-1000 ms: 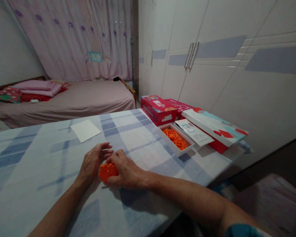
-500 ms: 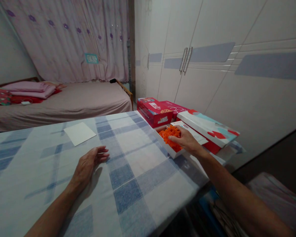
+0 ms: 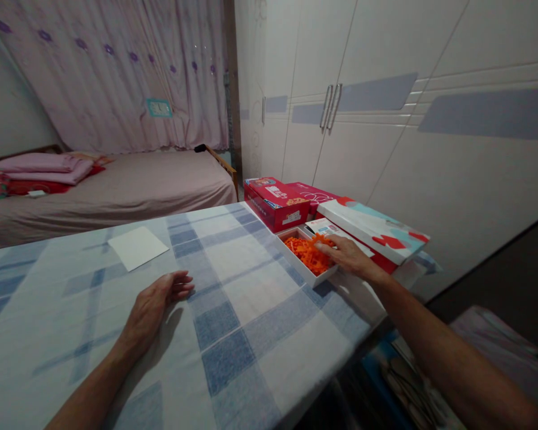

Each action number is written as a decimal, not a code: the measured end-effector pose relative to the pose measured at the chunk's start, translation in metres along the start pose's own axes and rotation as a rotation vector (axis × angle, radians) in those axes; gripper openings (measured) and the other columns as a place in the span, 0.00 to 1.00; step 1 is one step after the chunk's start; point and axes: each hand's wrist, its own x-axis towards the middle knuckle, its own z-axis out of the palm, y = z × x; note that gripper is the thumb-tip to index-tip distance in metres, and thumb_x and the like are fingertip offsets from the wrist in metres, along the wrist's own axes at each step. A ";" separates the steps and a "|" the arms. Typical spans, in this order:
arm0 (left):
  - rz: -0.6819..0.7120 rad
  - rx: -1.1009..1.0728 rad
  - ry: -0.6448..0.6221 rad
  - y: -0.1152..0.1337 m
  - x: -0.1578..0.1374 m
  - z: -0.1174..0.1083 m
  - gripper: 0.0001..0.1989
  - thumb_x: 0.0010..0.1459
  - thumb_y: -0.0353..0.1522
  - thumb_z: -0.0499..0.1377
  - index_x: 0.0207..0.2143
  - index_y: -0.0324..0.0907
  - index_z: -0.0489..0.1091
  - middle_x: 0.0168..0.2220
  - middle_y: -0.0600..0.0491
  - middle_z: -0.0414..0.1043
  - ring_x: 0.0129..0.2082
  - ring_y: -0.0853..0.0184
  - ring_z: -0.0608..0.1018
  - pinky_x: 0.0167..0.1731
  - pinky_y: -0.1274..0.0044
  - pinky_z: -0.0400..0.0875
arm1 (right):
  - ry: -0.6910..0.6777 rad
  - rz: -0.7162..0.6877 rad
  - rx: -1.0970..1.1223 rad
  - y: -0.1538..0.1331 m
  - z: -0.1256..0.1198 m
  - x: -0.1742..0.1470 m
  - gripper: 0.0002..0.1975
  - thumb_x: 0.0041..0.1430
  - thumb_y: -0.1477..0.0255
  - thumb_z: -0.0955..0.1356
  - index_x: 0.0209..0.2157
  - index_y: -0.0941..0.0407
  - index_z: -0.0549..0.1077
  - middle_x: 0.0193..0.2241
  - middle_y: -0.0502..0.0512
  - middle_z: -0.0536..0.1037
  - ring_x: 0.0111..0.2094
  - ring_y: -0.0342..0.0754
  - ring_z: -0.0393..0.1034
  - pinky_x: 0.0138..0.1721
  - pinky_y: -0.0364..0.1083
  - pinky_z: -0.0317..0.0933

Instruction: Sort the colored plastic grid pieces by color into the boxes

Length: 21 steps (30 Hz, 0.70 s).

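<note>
My right hand (image 3: 347, 255) is over the right side of a small white open box (image 3: 298, 272). Its thumb and fingers close on an orange toothed piece, gear-like in shape (image 3: 321, 240). More orange pieces (image 3: 302, 251) lie heaped in the box, too tangled to tell apart. To the left, my left hand (image 3: 155, 303) rests on its side on the tablecloth. Its fingers stretch loosely forward, with nothing in them. Beyond that hand lies a white square sheet (image 3: 138, 247), flat on the cloth.
A red printed box (image 3: 275, 203) stands behind the white box. At its right lie a flat white-and-red box (image 3: 374, 230) and a white card (image 3: 334, 229). The checked tablecloth (image 3: 251, 292) covers the table. Wardrobe doors (image 3: 385, 149) rise along the right; a bed (image 3: 161, 179) is at the back.
My right hand has shifted towards the box's right edge, and more of the orange heap shows. My left hand stays in place on the cloth. The view has turned slightly right.
</note>
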 end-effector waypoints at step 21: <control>0.014 0.113 -0.015 0.005 -0.004 0.002 0.28 0.54 0.53 0.55 0.43 0.39 0.72 0.42 0.46 0.78 0.42 0.58 0.80 0.49 0.66 0.72 | -0.020 -0.164 -0.203 -0.021 0.029 0.047 0.20 0.54 0.67 0.67 0.49 0.56 0.73 0.47 0.58 0.76 0.48 0.52 0.67 0.48 0.47 0.59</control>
